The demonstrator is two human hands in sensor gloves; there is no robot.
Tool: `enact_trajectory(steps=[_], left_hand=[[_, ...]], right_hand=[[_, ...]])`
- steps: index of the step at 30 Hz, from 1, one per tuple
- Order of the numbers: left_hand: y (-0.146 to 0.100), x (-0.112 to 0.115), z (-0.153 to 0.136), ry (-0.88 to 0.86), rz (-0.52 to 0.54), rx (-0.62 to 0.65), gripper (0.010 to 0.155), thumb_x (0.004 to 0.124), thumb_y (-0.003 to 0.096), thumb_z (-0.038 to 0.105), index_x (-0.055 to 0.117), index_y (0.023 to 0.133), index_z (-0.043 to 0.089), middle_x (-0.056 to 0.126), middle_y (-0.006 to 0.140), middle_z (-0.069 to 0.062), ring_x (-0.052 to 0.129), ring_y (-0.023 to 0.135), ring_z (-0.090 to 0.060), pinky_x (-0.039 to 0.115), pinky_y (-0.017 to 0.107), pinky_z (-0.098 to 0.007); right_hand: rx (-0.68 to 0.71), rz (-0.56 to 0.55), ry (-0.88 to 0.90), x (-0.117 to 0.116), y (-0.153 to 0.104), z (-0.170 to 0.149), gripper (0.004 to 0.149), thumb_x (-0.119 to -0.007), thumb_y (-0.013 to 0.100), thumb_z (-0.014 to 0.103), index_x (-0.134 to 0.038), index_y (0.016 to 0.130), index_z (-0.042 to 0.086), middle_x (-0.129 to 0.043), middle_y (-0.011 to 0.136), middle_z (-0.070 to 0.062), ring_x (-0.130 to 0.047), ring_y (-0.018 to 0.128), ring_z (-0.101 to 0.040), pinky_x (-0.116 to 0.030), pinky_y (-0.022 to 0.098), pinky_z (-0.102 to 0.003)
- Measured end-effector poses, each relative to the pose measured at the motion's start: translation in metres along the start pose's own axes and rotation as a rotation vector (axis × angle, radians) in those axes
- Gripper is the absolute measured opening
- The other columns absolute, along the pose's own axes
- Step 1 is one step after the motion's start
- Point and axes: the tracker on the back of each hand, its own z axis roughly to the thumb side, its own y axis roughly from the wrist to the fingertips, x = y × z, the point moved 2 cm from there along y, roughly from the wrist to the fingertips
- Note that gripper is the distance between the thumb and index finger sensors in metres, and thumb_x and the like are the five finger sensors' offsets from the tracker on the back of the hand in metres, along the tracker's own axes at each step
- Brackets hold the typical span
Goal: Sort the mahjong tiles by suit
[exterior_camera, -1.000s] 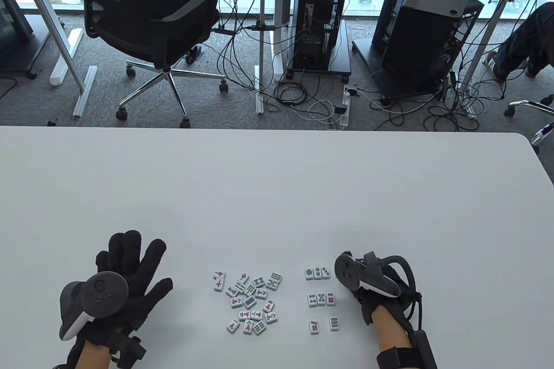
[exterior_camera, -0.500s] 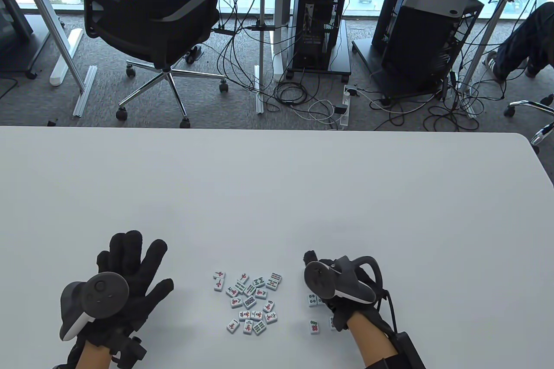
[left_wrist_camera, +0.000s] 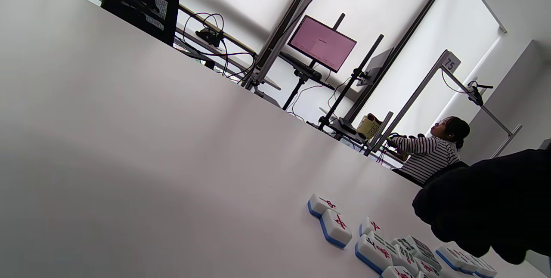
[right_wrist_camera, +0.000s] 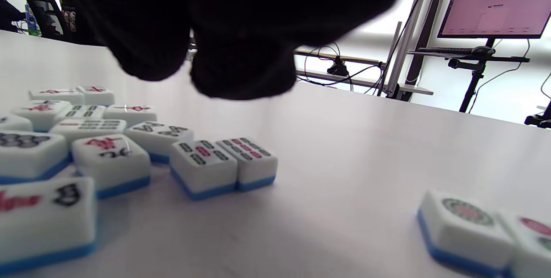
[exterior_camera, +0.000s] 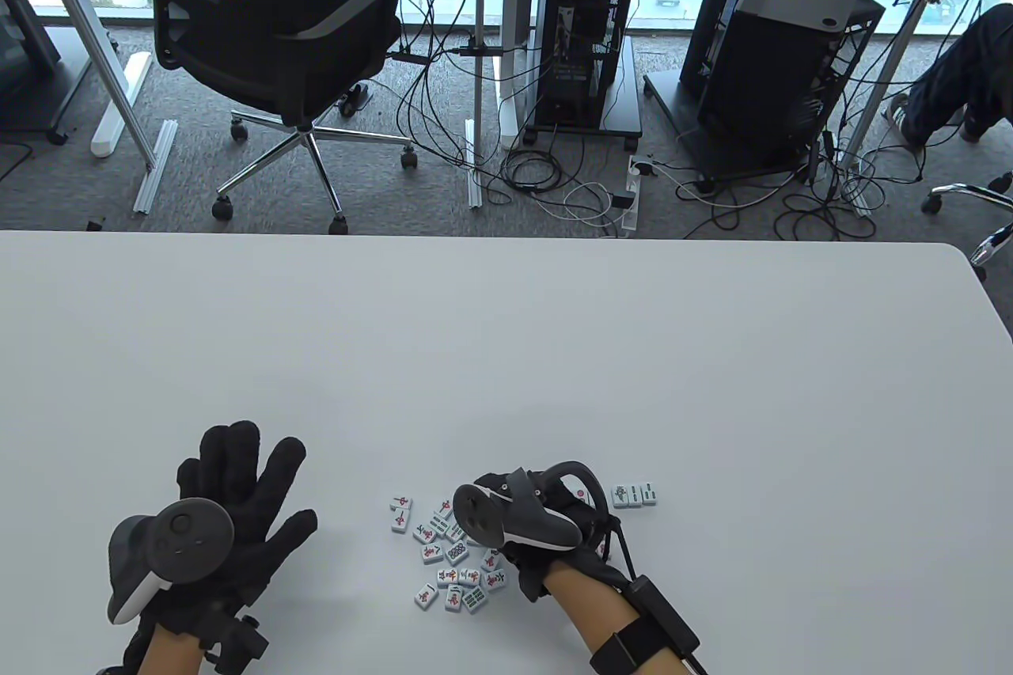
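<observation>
Two gloved hands: right hand (exterior_camera: pixel 546 540) is hovering over the mahjong tiles (exterior_camera: pixel 447 548) (grip state unclear); left hand (exterior_camera: pixel 229 501) is lying released, flat.

"75" on a grey post plate (left_wrist_camera: pixel 450 63)

The mahjong tiles (right_wrist_camera: pixel 202 166) have white faces over blue bases. 2 side-by-side tiles carry green bamboo bars with red bars in the middle. A neighbouring tile (right_wrist_camera: pixel 109 153) shows a red character above a black one. The circle tile (right_wrist_camera: pixel 467 226) bears a green ring around a red centre. The surface (exterior_camera: pixel 506 358) is plain white. Both gloves are black: left hand (exterior_camera: pixel 229 501), right hand (exterior_camera: pixel 546 532). Each tracker (exterior_camera: pixel 170 548) is dark grey with a white underside. The monitor (left_wrist_camera: pixel 322 43) glows pink.
</observation>
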Motion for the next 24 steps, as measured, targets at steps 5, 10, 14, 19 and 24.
enact_trajectory(steps=[5, 10, 14, 19, 24], left_hand=[[0.000, 0.000, 0.000, -0.002, 0.001, 0.004, 0.079, 0.059, 0.0461, 0.072, 0.029, 0.112, 0.041, -0.012, 0.111, 0.016, -0.021, 0.106, -0.015, -0.010, 0.071, -0.055], [0.000, -0.001, 0.000, -0.005, 0.004, 0.003, 0.079, 0.059, 0.0462, 0.072, 0.029, 0.112, 0.041, -0.012, 0.111, 0.016, -0.021, 0.106, -0.015, -0.011, 0.071, -0.055], [0.000, -0.001, 0.000, -0.005, 0.004, 0.003, 0.080, 0.059, 0.0462, 0.072, 0.029, 0.112, 0.040, -0.012, 0.111, 0.016, -0.021, 0.106, -0.015, -0.011, 0.071, -0.055], [0.000, -0.001, -0.001, -0.009, 0.008, 0.002, 0.079, 0.059, 0.0462, 0.072, 0.029, 0.112, 0.041, -0.012, 0.111, 0.016, -0.021, 0.106, -0.015, -0.011, 0.071, -0.055], [-0.001, -0.001, -0.001, -0.005, 0.005, 0.002, 0.079, 0.059, 0.0462, 0.072, 0.029, 0.112, 0.040, -0.012, 0.111, 0.016, -0.021, 0.106, -0.015, -0.010, 0.071, -0.055]], right_hand=[[-0.049, 0.065, -0.041, -0.009, 0.012, 0.004, 0.047, -0.084, 0.043, 0.043, -0.088, 0.076, 0.010, -0.097, 0.039, -0.003, -0.087, 0.010, -0.011, -0.079, 0.007, -0.026], [-0.068, 0.094, -0.078, -0.016, 0.019, 0.006, 0.047, -0.082, 0.044, 0.043, -0.088, 0.077, 0.010, -0.097, 0.040, -0.003, -0.087, 0.010, -0.011, -0.079, 0.007, -0.026], [-0.076, 0.065, -0.160, -0.014, 0.026, 0.003, 0.050, -0.083, 0.043, 0.042, -0.086, 0.081, 0.011, -0.097, 0.041, -0.004, -0.088, 0.012, -0.012, -0.079, 0.009, -0.027], [-0.084, 0.154, -0.058, -0.011, 0.029, 0.007, 0.055, -0.082, 0.044, 0.046, -0.084, 0.084, 0.009, -0.097, 0.039, -0.004, -0.086, 0.009, -0.010, -0.078, 0.006, -0.025], [-0.112, 0.264, -0.081, -0.019, 0.037, 0.015, 0.056, -0.084, 0.043, 0.046, -0.084, 0.084, 0.008, -0.096, 0.038, -0.003, -0.085, 0.008, -0.009, -0.077, 0.005, -0.025]])
